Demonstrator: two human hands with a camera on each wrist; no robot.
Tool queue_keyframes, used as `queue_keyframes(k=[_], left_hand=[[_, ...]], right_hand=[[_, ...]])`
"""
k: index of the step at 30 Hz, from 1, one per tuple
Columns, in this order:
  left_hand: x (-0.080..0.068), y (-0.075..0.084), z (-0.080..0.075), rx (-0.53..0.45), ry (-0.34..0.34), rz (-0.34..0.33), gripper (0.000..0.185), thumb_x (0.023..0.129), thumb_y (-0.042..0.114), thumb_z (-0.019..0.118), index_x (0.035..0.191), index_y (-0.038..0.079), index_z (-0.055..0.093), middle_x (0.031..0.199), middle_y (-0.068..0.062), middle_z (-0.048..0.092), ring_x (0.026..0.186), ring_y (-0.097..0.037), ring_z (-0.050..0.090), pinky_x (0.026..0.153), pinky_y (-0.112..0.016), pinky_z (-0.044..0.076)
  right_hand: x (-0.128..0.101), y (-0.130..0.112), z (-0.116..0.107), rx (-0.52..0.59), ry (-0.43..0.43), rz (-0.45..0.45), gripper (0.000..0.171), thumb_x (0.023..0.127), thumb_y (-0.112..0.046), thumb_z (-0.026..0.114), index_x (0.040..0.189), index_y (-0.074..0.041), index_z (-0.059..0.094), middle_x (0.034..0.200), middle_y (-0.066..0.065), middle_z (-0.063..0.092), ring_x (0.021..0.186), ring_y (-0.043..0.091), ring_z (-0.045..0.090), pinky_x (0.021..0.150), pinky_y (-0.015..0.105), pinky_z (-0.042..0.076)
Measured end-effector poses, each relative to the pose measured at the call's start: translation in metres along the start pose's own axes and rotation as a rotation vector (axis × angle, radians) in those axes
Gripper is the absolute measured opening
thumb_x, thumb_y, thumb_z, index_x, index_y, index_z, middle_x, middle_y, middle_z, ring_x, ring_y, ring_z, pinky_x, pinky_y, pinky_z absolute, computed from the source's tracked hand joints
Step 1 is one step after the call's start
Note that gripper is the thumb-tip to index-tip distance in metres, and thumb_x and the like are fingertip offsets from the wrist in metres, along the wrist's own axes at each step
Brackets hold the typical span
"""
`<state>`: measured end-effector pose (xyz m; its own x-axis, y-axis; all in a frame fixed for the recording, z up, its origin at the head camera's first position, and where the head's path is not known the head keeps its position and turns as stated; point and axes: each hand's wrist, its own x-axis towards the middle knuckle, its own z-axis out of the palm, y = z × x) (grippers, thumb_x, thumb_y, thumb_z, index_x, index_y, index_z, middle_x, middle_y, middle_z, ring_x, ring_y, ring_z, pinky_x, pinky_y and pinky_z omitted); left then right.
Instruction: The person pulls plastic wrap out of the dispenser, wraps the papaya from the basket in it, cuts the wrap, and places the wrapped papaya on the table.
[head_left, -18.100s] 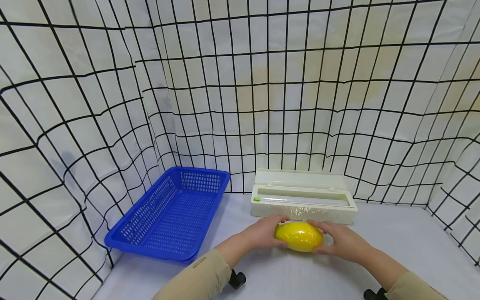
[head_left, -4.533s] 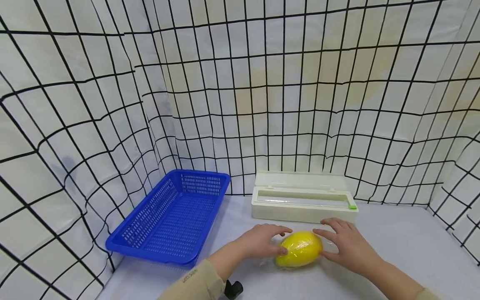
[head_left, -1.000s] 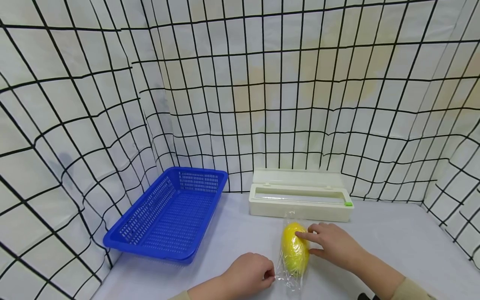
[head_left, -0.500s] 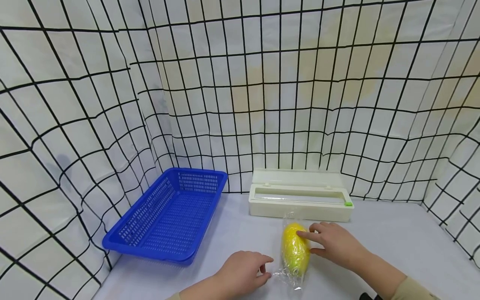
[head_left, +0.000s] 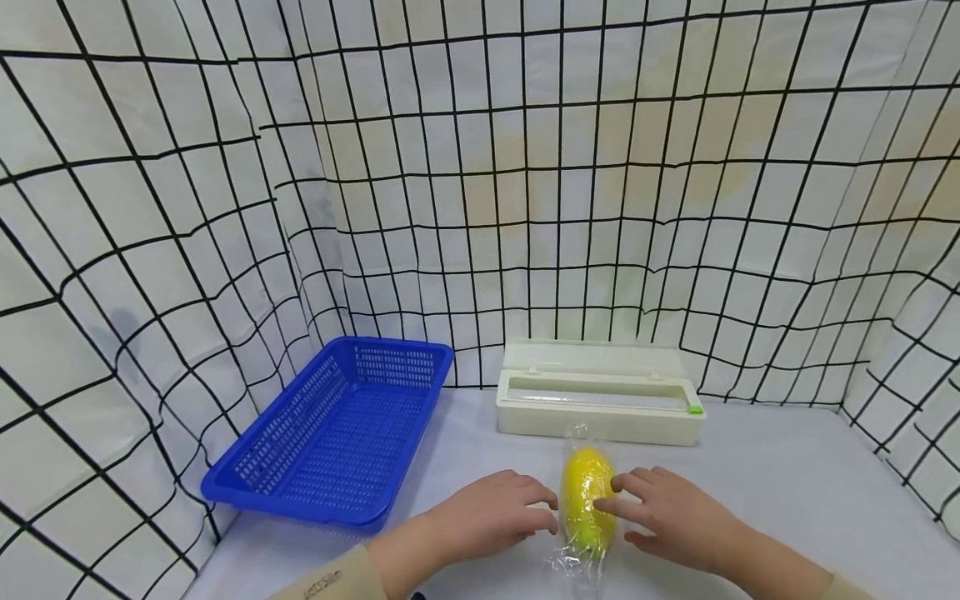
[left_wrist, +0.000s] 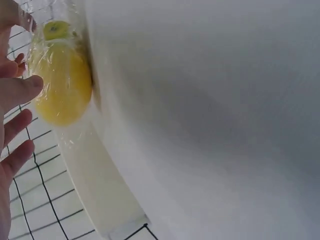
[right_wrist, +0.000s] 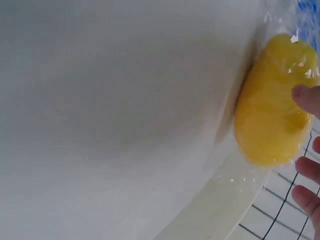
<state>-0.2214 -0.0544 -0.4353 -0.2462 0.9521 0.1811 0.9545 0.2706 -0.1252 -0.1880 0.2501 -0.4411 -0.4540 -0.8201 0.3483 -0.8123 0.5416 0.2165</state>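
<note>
A yellow oblong fruit (head_left: 588, 496) with a greenish stem end lies lengthwise on the white tabletop, wrapped in clear cling film (head_left: 581, 565) that sticks out loosely at both ends. Just left of it is my left hand (head_left: 491, 514), fingers loosely bent and not closed round anything. My right hand (head_left: 671, 521) is on the other side, its index finger reaching over the fruit, the other fingers spread. In the left wrist view the fruit (left_wrist: 64, 85) shows its stem end under crinkled film. The right wrist view has the fruit (right_wrist: 275, 107) beside a fingertip.
Behind the fruit stands a long white cling film dispenser (head_left: 600, 423), lid raised, roll visible inside, a green slider at its right end. A blue perforated plastic basket (head_left: 300, 504) stands to the left. Black wire mesh walls (head_left: 525, 192) enclose the back and sides.
My left hand, earlier lower at the film's near end, has moved up beside the fruit. My right hand has shifted slightly nearer. Earlier, the fruit lay crosswise between both hands.
</note>
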Motion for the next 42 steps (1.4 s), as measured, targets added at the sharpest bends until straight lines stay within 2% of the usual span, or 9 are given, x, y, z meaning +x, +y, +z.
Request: queue_keyframes(k=[6, 9, 14, 18, 23, 28, 36, 38, 42], left_hand=[[0.012, 0.006, 0.006, 0.139, -0.133, 0.095, 0.037, 0.096, 0.024, 0.067, 0.128, 0.039, 0.058, 0.144, 0.009, 0.051, 0.134, -0.01, 0.043, 0.11, -0.026, 0.036], [0.014, 0.01, 0.01, 0.19, -0.154, 0.121, 0.035, 0.096, 0.028, 0.066, 0.128, 0.04, 0.057, 0.145, 0.008, 0.048, 0.135, -0.012, 0.041, 0.11, -0.026, 0.036], [0.019, 0.013, 0.014, 0.168, -0.15, 0.101, 0.037, 0.085, 0.041, 0.077, 0.118, 0.039, 0.061, 0.146, 0.008, 0.046, 0.134, -0.012, 0.04, 0.107, -0.025, 0.037], [0.023, 0.012, 0.016, 0.113, -0.135, 0.076, 0.024, 0.089, 0.042, 0.073, 0.112, 0.038, 0.066, 0.142, 0.008, 0.048, 0.13, -0.012, 0.043, 0.103, -0.024, 0.04], [0.026, 0.01, 0.018, 0.04, -0.114, 0.033, 0.013, 0.096, 0.043, 0.064, 0.106, 0.036, 0.071, 0.137, 0.01, 0.054, 0.124, -0.009, 0.048, 0.097, -0.022, 0.044], [0.028, 0.009, 0.019, 0.019, -0.098, -0.017, 0.014, 0.098, 0.04, 0.061, 0.104, 0.034, 0.072, 0.136, 0.012, 0.055, 0.124, -0.007, 0.049, 0.096, -0.023, 0.046], [0.036, 0.008, 0.015, -0.013, -0.08, -0.047, 0.013, 0.101, 0.033, 0.056, 0.102, 0.027, 0.067, 0.134, 0.01, 0.058, 0.123, -0.004, 0.051, 0.098, -0.022, 0.045], [0.037, 0.008, 0.015, -0.025, -0.071, -0.05, 0.014, 0.102, 0.032, 0.055, 0.104, 0.025, 0.067, 0.134, 0.01, 0.059, 0.123, -0.004, 0.052, 0.099, -0.021, 0.044], [0.037, 0.008, 0.015, -0.065, -0.055, -0.061, 0.016, 0.102, 0.03, 0.054, 0.108, 0.024, 0.068, 0.134, 0.01, 0.059, 0.123, -0.003, 0.052, 0.102, -0.02, 0.042]], right_hand=[[0.002, -0.016, 0.005, -0.051, 0.01, -0.167, 0.053, 0.071, -0.049, 0.086, 0.116, -0.033, 0.062, 0.111, -0.007, 0.059, 0.095, 0.012, 0.057, 0.076, 0.027, 0.052], [0.006, -0.025, 0.011, -0.075, 0.035, -0.238, 0.048, 0.073, -0.05, 0.084, 0.11, -0.03, 0.061, 0.105, -0.008, 0.058, 0.09, 0.01, 0.053, 0.071, 0.023, 0.046], [0.014, -0.037, 0.016, -0.131, 0.024, -0.3, 0.042, 0.078, -0.053, 0.078, 0.105, -0.027, 0.058, 0.097, -0.011, 0.053, 0.085, 0.007, 0.046, 0.068, 0.018, 0.036], [0.018, -0.041, 0.018, -0.161, -0.034, -0.309, 0.034, 0.086, -0.055, 0.069, 0.103, -0.027, 0.059, 0.099, -0.013, 0.055, 0.086, 0.006, 0.046, 0.068, 0.016, 0.033], [0.021, -0.042, 0.019, -0.16, -0.095, -0.282, 0.031, 0.091, -0.057, 0.063, 0.1, -0.028, 0.059, 0.094, -0.014, 0.052, 0.085, 0.005, 0.043, 0.067, 0.016, 0.031], [0.021, -0.043, 0.02, -0.179, -0.057, -0.243, 0.036, 0.089, -0.061, 0.063, 0.097, -0.026, 0.058, 0.09, -0.011, 0.049, 0.083, 0.008, 0.042, 0.068, 0.02, 0.033], [0.022, -0.044, 0.018, -0.188, -0.006, -0.126, 0.032, 0.073, -0.038, 0.084, 0.088, -0.024, 0.059, 0.085, -0.011, 0.049, 0.076, 0.009, 0.041, 0.064, 0.02, 0.036], [0.02, -0.044, 0.017, -0.15, 0.016, -0.091, 0.031, 0.072, -0.033, 0.085, 0.087, -0.024, 0.059, 0.085, -0.011, 0.051, 0.076, 0.008, 0.043, 0.064, 0.02, 0.037], [0.016, -0.043, 0.015, 0.03, 0.063, 0.018, 0.028, 0.073, -0.024, 0.085, 0.089, -0.025, 0.062, 0.089, -0.015, 0.058, 0.079, 0.005, 0.049, 0.065, 0.018, 0.042]])
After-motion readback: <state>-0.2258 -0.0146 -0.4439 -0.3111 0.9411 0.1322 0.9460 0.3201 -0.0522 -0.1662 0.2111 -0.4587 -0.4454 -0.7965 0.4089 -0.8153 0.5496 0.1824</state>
